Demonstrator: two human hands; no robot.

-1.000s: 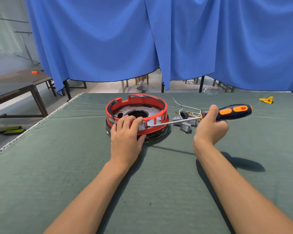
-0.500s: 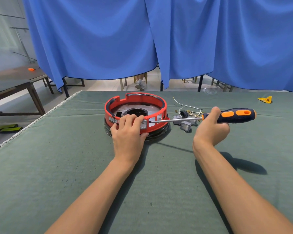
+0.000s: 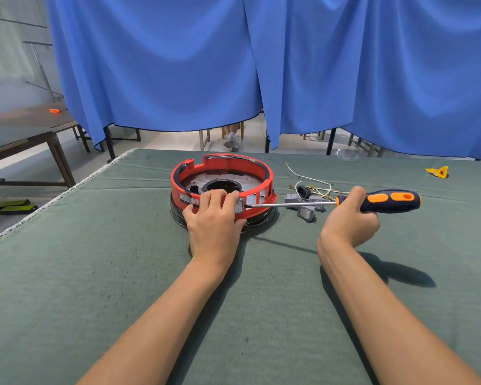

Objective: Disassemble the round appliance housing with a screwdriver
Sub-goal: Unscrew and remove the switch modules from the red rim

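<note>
A round red housing (image 3: 228,165) with a black base ring and a metal plate inside sits on the green cloth table (image 3: 122,273). My left hand (image 3: 215,220) grips its near rim, fingers curled over the edge beside a grey switch. My right hand (image 3: 350,220) holds a screwdriver (image 3: 383,202) by its black and orange handle. The shaft lies nearly level, and its tip touches the housing's near right side, next to the switch.
Loose grey switches and wires (image 3: 306,198) lie just right of the housing, under the shaft. A yellow plastic piece (image 3: 438,172) lies far right. Blue curtains (image 3: 233,65) hang behind the table. A wooden bench (image 3: 25,129) stands at the left.
The screwdriver shaft has levelled out slightly, its tip staying at the housing's side. My left hand keeps its hold on the rim.
</note>
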